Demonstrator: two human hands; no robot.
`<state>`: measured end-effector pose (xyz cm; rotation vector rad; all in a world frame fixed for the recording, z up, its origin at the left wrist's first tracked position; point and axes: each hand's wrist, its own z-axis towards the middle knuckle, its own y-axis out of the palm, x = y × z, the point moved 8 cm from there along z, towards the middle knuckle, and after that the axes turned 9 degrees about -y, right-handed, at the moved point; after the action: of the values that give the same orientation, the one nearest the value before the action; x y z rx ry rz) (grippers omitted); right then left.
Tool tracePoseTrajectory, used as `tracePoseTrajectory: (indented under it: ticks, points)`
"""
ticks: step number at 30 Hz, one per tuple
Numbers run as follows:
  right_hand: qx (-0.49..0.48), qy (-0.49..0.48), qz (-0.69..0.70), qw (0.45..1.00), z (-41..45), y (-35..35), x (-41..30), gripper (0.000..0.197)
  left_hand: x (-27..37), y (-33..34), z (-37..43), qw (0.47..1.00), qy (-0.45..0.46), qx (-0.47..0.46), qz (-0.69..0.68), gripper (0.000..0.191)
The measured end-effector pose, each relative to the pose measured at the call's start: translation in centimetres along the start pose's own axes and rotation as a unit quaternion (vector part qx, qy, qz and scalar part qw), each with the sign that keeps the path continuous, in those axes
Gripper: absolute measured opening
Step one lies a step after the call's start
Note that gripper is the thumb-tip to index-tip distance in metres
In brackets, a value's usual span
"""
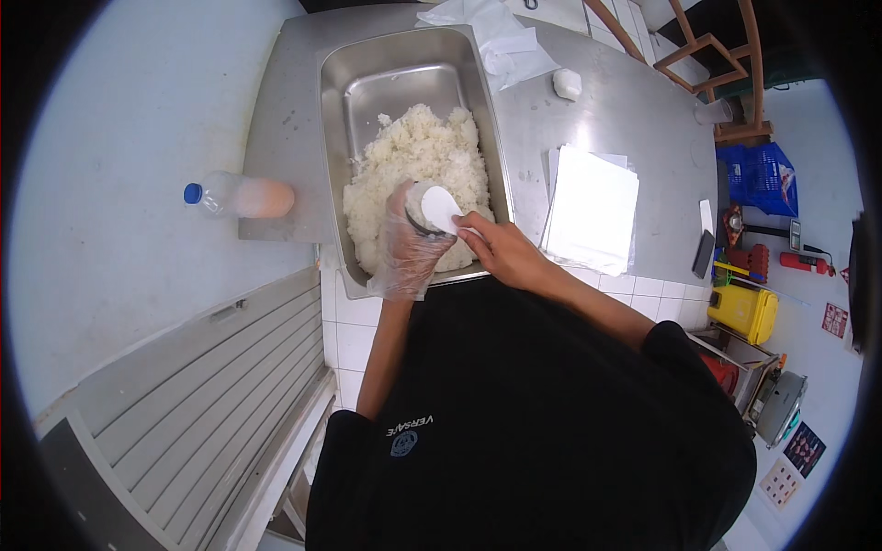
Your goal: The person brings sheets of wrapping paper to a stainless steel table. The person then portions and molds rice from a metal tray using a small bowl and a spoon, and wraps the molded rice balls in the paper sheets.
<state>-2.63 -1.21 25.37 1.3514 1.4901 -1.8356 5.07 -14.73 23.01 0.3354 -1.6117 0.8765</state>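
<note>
A deep stainless steel pan (396, 55) holds a heap of cooked white rice (420, 148). Over the near part of the heap, my left hand (413, 248), in a clear plastic glove, grips a dark-rimmed cup (418, 224) with rice in it. My bare right hand (499, 248) pinches the handle of a white rice paddle (439, 208), whose blade lies over the cup's mouth. The paddle and the glove hide much of the cup.
A stack of white paper sheets (592, 210) lies right of the pan, with a wrapped white bundle (567, 84) and plastic bags (496, 41) beyond. A blue-capped bottle (241, 196) is at the left. A phone (703, 255) lies by the steel table's (654, 158) right edge.
</note>
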Motion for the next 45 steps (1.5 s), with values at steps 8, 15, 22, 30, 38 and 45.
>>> tracePoseTrajectory:
  ticks: [8, 15, 22, 30, 38, 45]
  points:
    - [-0.182, 0.102, 0.224, 0.952, 4.3, -1.5, 4.2, 0.026, -0.6, -0.9, 1.3, 0.988, 0.1, -0.068, 0.095, 0.089]
    - [0.003, -0.031, 0.035, 0.999, 3.1, 1.1, 1.6, 0.027, 0.0, -0.7, 2.6, 0.991, 0.1, -0.058, 0.068, 0.104]
    - [-0.041, -0.037, 0.003, 0.998, 4.2, -2.0, -0.3, 0.021, -0.3, -0.1, 2.1, 0.979, 0.023, -0.179, 0.098, 0.114]
    - [-0.034, -0.068, 0.022, 0.997, 3.4, -0.1, 2.0, 0.022, -2.6, -0.1, 0.8, 0.988, 0.016, -0.14, 0.071, 0.113]
    - [-0.057, -0.015, 0.018, 0.998, 4.5, 0.7, 1.5, 0.023, -4.4, -1.9, 0.2, 0.997, 0.009, -0.031, 0.067, 0.09]
    - [-0.125, -0.057, 0.059, 0.989, 5.4, 3.3, 1.4, 0.027, -3.5, -5.0, -1.0, 0.99, -0.038, 0.011, 0.135, 0.093]
